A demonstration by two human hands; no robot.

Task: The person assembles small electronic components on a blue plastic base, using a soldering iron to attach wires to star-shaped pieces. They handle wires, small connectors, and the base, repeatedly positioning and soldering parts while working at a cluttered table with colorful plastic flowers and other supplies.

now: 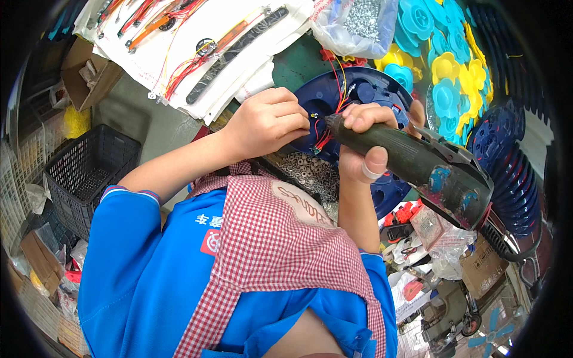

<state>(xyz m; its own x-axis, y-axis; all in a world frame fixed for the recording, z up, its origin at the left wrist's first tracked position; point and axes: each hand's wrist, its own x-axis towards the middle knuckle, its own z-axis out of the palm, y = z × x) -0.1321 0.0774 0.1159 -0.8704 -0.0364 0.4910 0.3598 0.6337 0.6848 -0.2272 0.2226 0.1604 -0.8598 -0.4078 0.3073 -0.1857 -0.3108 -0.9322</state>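
My right hand (370, 134) is wrapped round a dark, scuffed power screwdriver (412, 158), its nose pointing left over a round dark blue plastic part (382, 82). Curled fingers bring my left hand (271, 122) close to the tool's nose, at the left side of that part. A tiny brassy piece shows by those fingertips, but whether they grip it is hidden. Thin red and yellow wires (341, 83) run up out of the blue part. Below it lies a heap of small metal hardware (310, 173), partly behind my apron.
Wired assemblies (206, 49) lie on white sheets at the upper left. A plastic bag (334, 27) holds small metal fasteners. Turquoise and yellow flower-shaped pieces (446, 68) fill the upper right, beside stacked dark blue parts (507, 179). A black crate (107, 185) stands left.
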